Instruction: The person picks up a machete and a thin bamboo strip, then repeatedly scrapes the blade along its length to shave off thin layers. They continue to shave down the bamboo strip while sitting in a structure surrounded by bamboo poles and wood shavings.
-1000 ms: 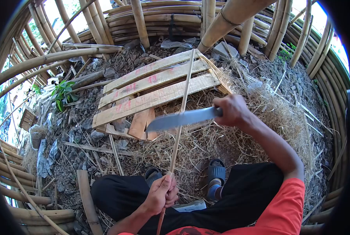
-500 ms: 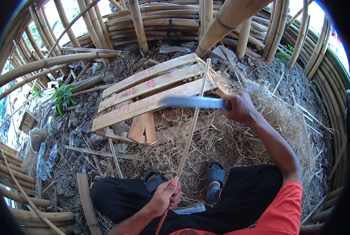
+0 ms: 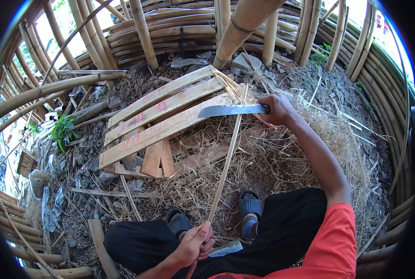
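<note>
My left hand [image 3: 197, 242] is closed around the lower part of a thin bamboo strip [image 3: 224, 173], which slants up and away from me, its far end near a wooden pallet. In my right hand [image 3: 278, 109] is the dark handle of a machete [image 3: 228, 110]. The blade points left and crosses the strip near its far end, overlapping it in this view. Beyond the blade lies the pallet of pale slats [image 3: 163, 130] with reddish marks, tilted on the ground. Below the strip's near end, a short tail shows under my left fist.
Curly bamboo shavings [image 3: 268, 160] cover the ground ahead. My sandalled feet [image 3: 250, 209] rest close in front. Stacked bamboo poles [image 3: 170, 35] form walls around, and a thick slanting pole [image 3: 244, 28] stands at the back. A green plant [image 3: 64, 132] grows at left.
The machete blade, blurred before, now shows sharply and sits slightly higher along the strip. The whole view has shifted, so the pallet and walls appear further left. Both hands keep their holds.
</note>
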The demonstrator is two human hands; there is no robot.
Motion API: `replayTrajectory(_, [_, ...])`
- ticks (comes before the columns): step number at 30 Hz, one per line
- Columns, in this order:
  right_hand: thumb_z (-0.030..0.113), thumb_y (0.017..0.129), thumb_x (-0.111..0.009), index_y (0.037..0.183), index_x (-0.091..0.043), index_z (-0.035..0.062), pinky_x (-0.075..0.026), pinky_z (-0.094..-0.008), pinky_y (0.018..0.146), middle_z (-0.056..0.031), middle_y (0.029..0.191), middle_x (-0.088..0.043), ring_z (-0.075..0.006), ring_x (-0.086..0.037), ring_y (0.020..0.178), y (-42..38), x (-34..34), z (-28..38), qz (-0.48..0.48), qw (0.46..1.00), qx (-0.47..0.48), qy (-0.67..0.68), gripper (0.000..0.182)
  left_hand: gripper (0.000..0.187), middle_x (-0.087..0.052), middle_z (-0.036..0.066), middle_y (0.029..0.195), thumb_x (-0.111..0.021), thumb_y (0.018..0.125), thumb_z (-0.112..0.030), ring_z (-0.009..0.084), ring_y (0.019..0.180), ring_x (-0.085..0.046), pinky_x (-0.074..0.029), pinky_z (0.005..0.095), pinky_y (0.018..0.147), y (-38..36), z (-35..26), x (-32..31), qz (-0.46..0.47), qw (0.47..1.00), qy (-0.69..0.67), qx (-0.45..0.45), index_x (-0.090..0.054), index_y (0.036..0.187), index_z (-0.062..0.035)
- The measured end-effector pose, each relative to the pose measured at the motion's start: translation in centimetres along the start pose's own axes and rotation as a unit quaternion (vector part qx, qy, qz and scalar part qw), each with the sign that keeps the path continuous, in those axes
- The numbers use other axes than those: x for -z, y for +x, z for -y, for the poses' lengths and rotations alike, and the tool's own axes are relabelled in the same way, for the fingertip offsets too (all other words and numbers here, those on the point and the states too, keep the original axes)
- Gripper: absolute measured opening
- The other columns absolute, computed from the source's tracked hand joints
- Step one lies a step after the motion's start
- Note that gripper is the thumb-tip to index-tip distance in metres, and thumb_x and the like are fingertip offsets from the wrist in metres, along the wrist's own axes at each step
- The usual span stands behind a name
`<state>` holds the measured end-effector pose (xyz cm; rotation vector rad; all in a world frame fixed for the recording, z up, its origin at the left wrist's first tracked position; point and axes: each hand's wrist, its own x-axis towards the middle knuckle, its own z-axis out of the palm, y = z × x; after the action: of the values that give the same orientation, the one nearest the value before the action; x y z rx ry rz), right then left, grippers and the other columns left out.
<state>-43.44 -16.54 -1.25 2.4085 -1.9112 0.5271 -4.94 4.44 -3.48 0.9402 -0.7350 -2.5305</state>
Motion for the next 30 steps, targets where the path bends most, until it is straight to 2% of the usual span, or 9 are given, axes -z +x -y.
replayTrajectory(10, [0.023, 0.074, -0.058, 0.077, -0.072, 0.0133, -0.054, -0.0399, 0.065, -0.0113, 0.065, -0.066, -0.0289, -0.064, 0.060, -0.2, -0.4, -3.9, 0.007, 0.990, -0.141, -0.021, 0.017, 0.037, -0.027, -0.005, 0.055, -0.035, 0.103, -0.042, 0.0045, 0.043, -0.021, -0.018, 0.0209, 0.037, 1.3, -0.7, 0.0, -0.027, 1.000, -0.005, 0.002, -0.037, 0.080, -0.0139])
replayTrajectory(14, [0.025, 0.074, -0.059, 0.080, -0.073, 0.0117, -0.053, -0.0395, 0.061, -0.0110, 0.064, -0.066, -0.0269, -0.063, 0.057, -0.3, -0.9, -4.7, 0.009, 0.988, -0.149, -0.035, 0.020, 0.036, -0.028, -0.005, 0.057, -0.035, 0.104, -0.040, 0.0047, 0.043, -0.022, -0.020, 0.0207, 0.037, 1.7, -1.0, 0.1, -0.024, 1.000, -0.018, 0.005, -0.037, 0.080, -0.0132])
replayTrajectory(18, [0.022, 0.073, -0.062, 0.068, -0.067, 0.0088, -0.049, -0.0378, 0.054, -0.0071, 0.055, -0.061, -0.0224, -0.060, 0.050, -0.4, -0.6, -2.2, -0.011, 0.988, -0.144, 0.045, 0.015, 0.036, -0.027, -0.005, 0.056, -0.035, 0.104, -0.040, 0.0049, 0.043, -0.023, -0.020, 0.0207, 0.037, 1.9, -0.2, 0.3, -0.028, 0.999, 0.000, -0.015, -0.038, 0.080, -0.0131])
replayTrajectory(22, [0.020, 0.075, -0.061, 0.068, -0.065, 0.0077, -0.050, -0.0393, 0.056, -0.0090, 0.059, -0.064, -0.0248, -0.061, 0.051, -1.5, -1.1, -0.5, 0.009, 0.992, 0.117, 0.038, 0.015, 0.036, -0.027, -0.005, 0.056, -0.035, 0.104, -0.040, 0.0052, 0.043, -0.023, -0.021, 0.0208, 0.037, 1.2, -0.2, 0.4, -0.022, 1.000, -0.002, -0.021, -0.038, 0.080, -0.0130])
replayTrajectory(23, [0.020, 0.075, -0.061, 0.069, -0.066, 0.0076, -0.051, -0.0394, 0.057, -0.0096, 0.060, -0.064, -0.0254, -0.062, 0.052, -1.0, -0.9, -0.4, 0.019, 0.999, 0.001, 0.029, 0.014, 0.036, -0.027, -0.005, 0.056, -0.035, 0.104, -0.040, 0.0052, 0.043, -0.023, -0.021, 0.0208, 0.037, 1.2, -0.1, 0.3, -0.020, 1.000, -0.002, -0.019, -0.038, 0.080, -0.0130])
replayTrajectory(25, [0.019, 0.074, -0.061, 0.071, -0.068, 0.0074, -0.051, -0.0395, 0.058, -0.0110, 0.063, -0.066, -0.0265, -0.063, 0.054, 0.2, 0.0, -0.7, 0.039, 0.973, -0.229, 0.006, 0.014, 0.036, -0.027, -0.005, 0.056, -0.035, 0.103, -0.040, 0.0051, 0.043, -0.022, -0.019, 0.0212, 0.038, 1.5, -0.2, 0.0, -0.050, 0.999, 0.000, -0.010, -0.038, 0.080, -0.0134])
replayTrajectory(26, [0.020, 0.074, -0.061, 0.073, -0.070, 0.0071, -0.052, -0.0393, 0.060, -0.0124, 0.065, -0.067, -0.0268, -0.064, 0.055, 0.3, 0.1, -0.9, 0.028, 0.978, -0.195, -0.072, 0.015, 0.036, -0.027, -0.005, 0.055, -0.035, 0.103, -0.041, 0.0050, 0.043, -0.021, -0.019, 0.0214, 0.038, 1.7, -0.5, 0.0, -0.065, 0.998, 0.001, -0.011, -0.038, 0.079, -0.0137])
replayTrajectory(29, [0.020, 0.074, -0.062, 0.072, -0.070, 0.0069, -0.053, -0.0386, 0.059, -0.0124, 0.065, -0.067, -0.0264, -0.064, 0.054, -0.1, -1.6, 0.5, -0.064, 0.979, -0.174, 0.090, 0.016, 0.037, -0.027, -0.005, 0.055, -0.035, 0.103, -0.041, 0.0049, 0.043, -0.022, -0.019, 0.0214, 0.037, 1.9, -0.1, 0.5, -0.034, 0.999, 0.010, -0.037, -0.038, 0.079, -0.0139])
replayTrajectory(30, [0.020, 0.074, -0.062, 0.074, -0.071, 0.0071, -0.053, -0.0386, 0.057, -0.0102, 0.064, -0.067, -0.0253, -0.063, 0.053, -0.1, -1.5, 0.7, -0.061, 0.993, -0.085, 0.048, 0.015, 0.037, -0.027, -0.005, 0.055, -0.035, 0.103, -0.041, 0.0049, 0.043, -0.022, -0.019, 0.0214, 0.037, 1.7, -0.4, 0.6, -0.043, 0.999, 0.007, -0.032, -0.038, 0.078, -0.0140])
